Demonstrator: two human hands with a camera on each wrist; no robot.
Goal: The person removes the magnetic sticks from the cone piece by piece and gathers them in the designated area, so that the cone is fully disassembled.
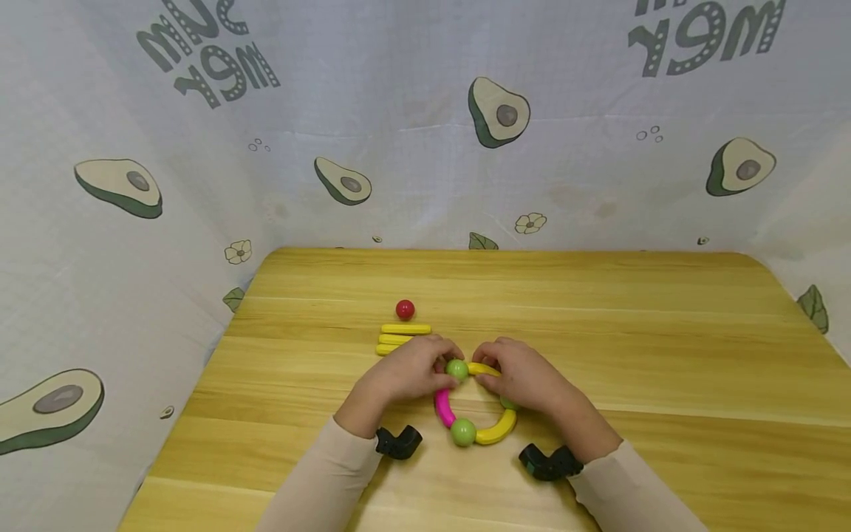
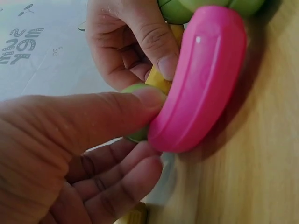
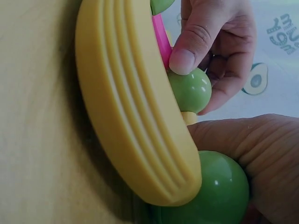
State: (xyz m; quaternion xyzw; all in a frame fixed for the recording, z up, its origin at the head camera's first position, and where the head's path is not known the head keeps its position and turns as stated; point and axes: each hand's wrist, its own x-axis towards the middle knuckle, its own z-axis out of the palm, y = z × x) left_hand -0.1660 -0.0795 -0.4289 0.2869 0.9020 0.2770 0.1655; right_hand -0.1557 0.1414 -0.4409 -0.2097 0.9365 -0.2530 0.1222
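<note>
Your left grip point(image 1: 417, 365) pinches the far green ball point(image 1: 457, 369), right grip point(image 1: 530, 375) the adjoining yellow arc point(image 1: 482, 368), apparently keeping both aligned.

Wood-grain tabletop point(image 1: 665, 318), yellowish, far corners rounded. Surrounded by pale cloth point(image 1: 399, 96), printed with avocados point(image 1: 492, 111), flowers point(image 1: 530, 223), leaves point(image 1: 812, 309), grey-green lettering point(image 1: 716, 33).

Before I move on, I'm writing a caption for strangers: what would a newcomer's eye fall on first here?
Probably the bright ring of green balls and curved pieces on the wooden table, between the left grip and right grip, its pink piece standing out at the left. Next, the lone red ball just beyond the yellow sticks, farther off and left of the ring. Pale cloth printed with avocados hangs behind.
</note>
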